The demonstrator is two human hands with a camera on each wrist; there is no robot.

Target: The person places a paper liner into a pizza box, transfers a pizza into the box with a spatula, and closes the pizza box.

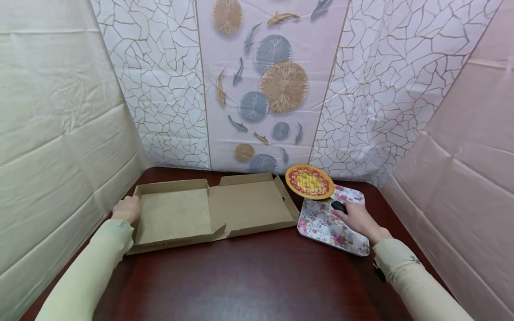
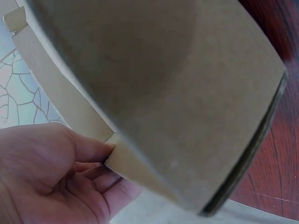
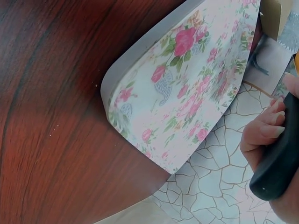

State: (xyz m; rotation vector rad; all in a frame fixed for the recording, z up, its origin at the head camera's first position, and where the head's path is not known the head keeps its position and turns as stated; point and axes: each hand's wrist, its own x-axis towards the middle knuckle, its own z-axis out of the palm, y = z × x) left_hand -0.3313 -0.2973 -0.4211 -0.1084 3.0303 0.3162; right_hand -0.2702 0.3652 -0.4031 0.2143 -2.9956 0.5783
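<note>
At the left, an open cardboard pizza box (image 1: 172,216) lies on the table, its lid (image 1: 250,205) folded out flat to the right. My left hand (image 1: 126,209) pinches the box's left side wall between thumb and fingers, as the left wrist view also shows. My right hand (image 1: 358,218) grips the black handle (image 3: 279,154) of a server whose blade is mostly hidden. A round pizza (image 1: 310,182) with an orange rim and yellow and red topping rests on it, tilted, above the far left corner of a flower-patterned tray (image 1: 335,229).
A dark red wooden table (image 1: 249,276) carries everything. Patterned cloth (image 1: 168,89) hangs behind it. Plain pale cloth walls (image 1: 60,111) stand close on both sides. The box lid's right edge nearly meets the tray's left edge.
</note>
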